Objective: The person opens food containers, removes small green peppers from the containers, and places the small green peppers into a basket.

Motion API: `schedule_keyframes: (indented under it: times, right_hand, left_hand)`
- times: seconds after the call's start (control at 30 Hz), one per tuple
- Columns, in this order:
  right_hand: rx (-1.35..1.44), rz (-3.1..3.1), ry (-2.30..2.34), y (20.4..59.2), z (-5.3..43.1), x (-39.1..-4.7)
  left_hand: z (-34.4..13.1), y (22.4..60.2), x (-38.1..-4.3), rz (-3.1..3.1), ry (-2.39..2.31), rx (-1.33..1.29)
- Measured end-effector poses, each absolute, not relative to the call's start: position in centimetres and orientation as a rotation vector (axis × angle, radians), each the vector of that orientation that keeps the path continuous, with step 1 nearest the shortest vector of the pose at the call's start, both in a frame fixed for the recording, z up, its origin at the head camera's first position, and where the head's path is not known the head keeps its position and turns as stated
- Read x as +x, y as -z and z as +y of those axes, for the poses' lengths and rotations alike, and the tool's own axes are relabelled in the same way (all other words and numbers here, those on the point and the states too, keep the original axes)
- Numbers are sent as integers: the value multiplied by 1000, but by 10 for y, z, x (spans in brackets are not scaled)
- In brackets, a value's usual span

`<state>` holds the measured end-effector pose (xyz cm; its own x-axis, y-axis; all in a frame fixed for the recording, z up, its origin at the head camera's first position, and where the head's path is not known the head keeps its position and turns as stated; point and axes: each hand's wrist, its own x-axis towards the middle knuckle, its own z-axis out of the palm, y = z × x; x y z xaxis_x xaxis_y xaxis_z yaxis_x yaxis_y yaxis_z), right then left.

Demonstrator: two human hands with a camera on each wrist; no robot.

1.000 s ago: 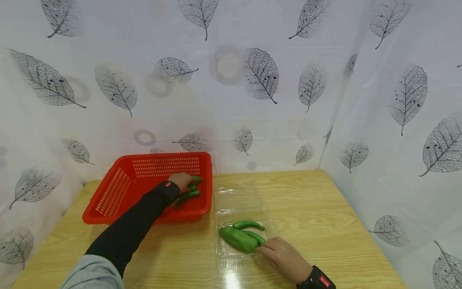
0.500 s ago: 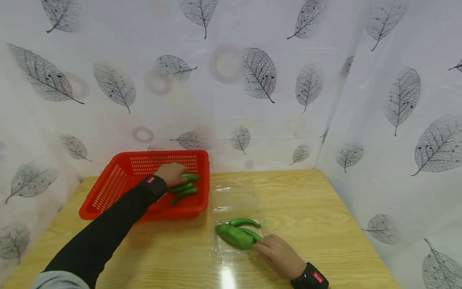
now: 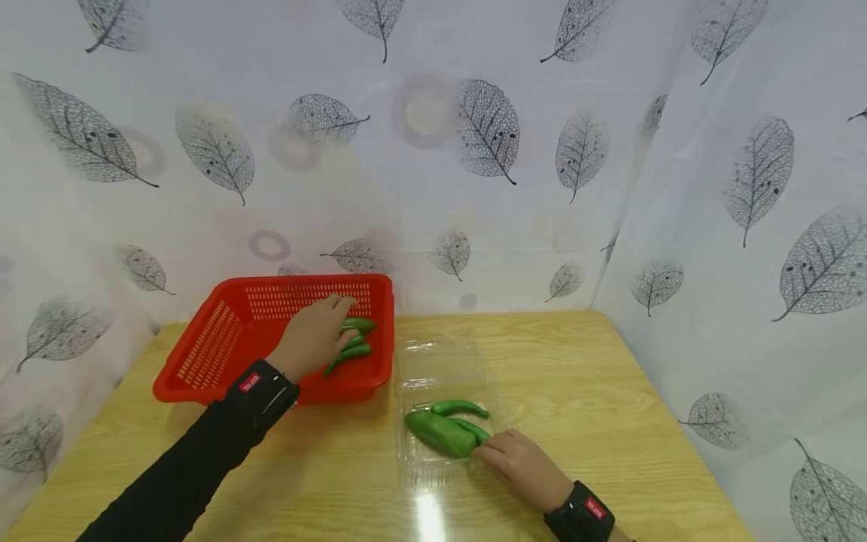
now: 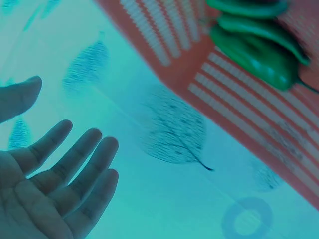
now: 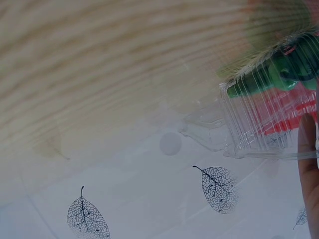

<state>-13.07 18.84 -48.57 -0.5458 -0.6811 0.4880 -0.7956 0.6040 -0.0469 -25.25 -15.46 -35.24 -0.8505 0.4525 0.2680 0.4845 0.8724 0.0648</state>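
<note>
My left hand (image 3: pixel 314 339) hovers over the red plastic basket (image 3: pixel 305 279), fingers spread and holding nothing. In the left wrist view its palm and straight fingers (image 4: pixel 92 164) show apart from the basket. Inside the basket's right side lie a large green pepper (image 3: pixel 359 325) and slim green chillies (image 3: pixel 350 355), partly hidden by the hand. My right hand (image 3: pixel 524 470) grips the near right edge of a clear plastic box (image 3: pixel 440 365), its lid folded back. In the box lie a big green pepper (image 3: pixel 440 434), a curved chilli (image 3: pixel 460 407) and another chilli (image 3: pixel 473 429) beside my fingertips.
Both containers stand side by side on a light wooden table (image 3: pixel 555 376). A white leaf-patterned sheet (image 3: pixel 420 196) hangs behind the table and along its sides.
My left hand has come up out of the basket and back towards me, leaving the peppers there. The right hand stays at the clear box.
</note>
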Motion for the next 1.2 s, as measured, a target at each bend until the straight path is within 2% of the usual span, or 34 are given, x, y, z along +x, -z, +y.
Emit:
schedule_keyframes:
  times: [0.27, 0.5, 0.83, 1.2]
  right_hand:
    - [1179, -2406, -352, 485, 189, -131]
    - [1195, -2354, -363, 485, 189, -133]
    - [1195, -2341, -355, 488, 189, -133]
    - [1176, -2368, -342, 492, 190, -133]
  left_hand:
    - [-113, 356, -214, -2486, 333, -862]
    - [-56, 383, -190, -2464, 350, -1207]
    - [-13, 438, -204, -2634, -72, -1558]
    - [2, 453, -205, -2760, -50, -1636]
